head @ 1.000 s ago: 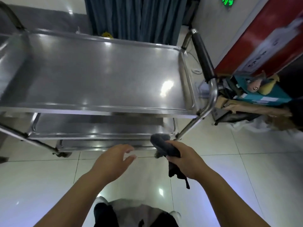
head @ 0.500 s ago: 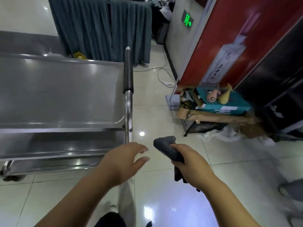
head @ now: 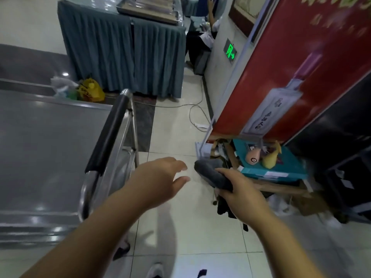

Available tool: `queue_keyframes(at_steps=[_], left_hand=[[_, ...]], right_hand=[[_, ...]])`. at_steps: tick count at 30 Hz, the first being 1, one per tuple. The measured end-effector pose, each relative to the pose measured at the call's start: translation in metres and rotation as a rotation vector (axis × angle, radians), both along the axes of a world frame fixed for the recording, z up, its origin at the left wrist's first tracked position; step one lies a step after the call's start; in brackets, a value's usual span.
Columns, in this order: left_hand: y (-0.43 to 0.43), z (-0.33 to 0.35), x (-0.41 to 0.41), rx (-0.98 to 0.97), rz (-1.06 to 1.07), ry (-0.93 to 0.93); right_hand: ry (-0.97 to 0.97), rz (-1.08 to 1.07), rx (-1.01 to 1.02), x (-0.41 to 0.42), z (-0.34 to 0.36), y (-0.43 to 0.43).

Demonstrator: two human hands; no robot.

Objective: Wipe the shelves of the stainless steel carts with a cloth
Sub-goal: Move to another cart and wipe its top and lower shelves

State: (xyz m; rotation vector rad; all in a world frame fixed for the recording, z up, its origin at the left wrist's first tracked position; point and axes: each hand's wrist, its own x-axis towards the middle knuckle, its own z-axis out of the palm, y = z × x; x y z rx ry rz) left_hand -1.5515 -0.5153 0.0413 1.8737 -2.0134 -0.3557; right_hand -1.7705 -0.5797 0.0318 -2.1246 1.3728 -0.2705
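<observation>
The right grip [head: 241, 195] is clenched round a dark grey cloth [head: 212, 173]. The soft, rumpled fabric bulges out ahead of the thumb, and a darker tail hangs below the wrist. The cloth is in the air above the floor, off to the right of the cart and not touching it.

Just left of it, the left grip [head: 158, 181] hangs released, palm down, with fingers relaxed and lightly spread, holding nothing. It is apart from the cloth.

Left of both grips stands the stainless steel cart. Its top shelf [head: 46, 149] is flat, brushed and dully reflective with a raised rim. Its tubular push handle [head: 108, 131] wears a matte black sleeve between bright metal bends.

Beyond the right grip, a teal box [head: 281, 165] with a white label lies on brown cardboard clutter. The label's print is too small to read.

Above it leans a glossy red panel [head: 301, 63] picturing a bottle. The characters on it are blurred.

Further on, a green lit exit sign [head: 230, 53] shows an arrow pointing right.

Far ahead of the left grip is a table [head: 124, 51] skirted in pleated blue-grey cloth, carrying metal trays [head: 148, 7]. A yellow bag [head: 90, 90] sits at its foot. A white cable [head: 192, 111] loops over the glossy pale floor tiles [head: 180, 227].
</observation>
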Motion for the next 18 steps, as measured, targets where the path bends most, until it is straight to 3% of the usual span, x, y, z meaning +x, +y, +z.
queue_keyframes(at_steps=[7,18], left_hand=[[-0.102,-0.026,-0.002,0.191,0.114,-0.037],[-0.241,-0.066,0.001,0.316,0.458,-0.044]], right_hand=[[0.001,0.112,0.048,-0.003,-0.014,-0.120],[0.230,0.495,0.029,0.042,-0.016,-0.322]])
